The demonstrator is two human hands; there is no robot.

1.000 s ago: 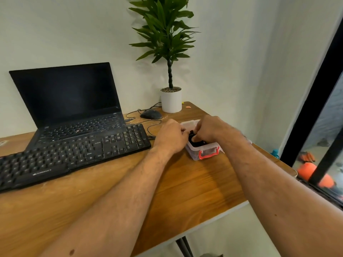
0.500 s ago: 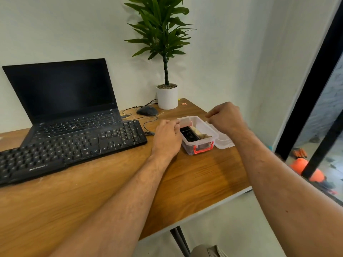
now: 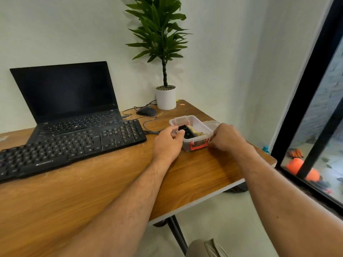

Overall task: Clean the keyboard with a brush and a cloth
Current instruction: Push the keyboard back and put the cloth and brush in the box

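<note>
Left hand point(image 3: 168, 143) curled, reaching into open box point(image 3: 196, 143) on table point(image 3: 92, 182); right hand point(image 3: 225, 139) gripped box's near corner; keyboard point(image 3: 70, 145) nearby.

Small office or home-office corner, desk setup w/ computer gear. Wooden desk point(image 3: 194, 175) w/ pale edge trim on thin dark metal legs, pushed against plain white walls. Open black laptop point(image 3: 70, 101), screen dark; separate black wired keyboard point(image 3: 70, 147) just in front of it. Wired mouse point(image 3: 146, 111) near back edge, cables trailing. Potted plant point(image 3: 163, 52) in white pot at rear corner. Black-framed floor-level glass pane point(image 3: 315, 112) at right.
</note>
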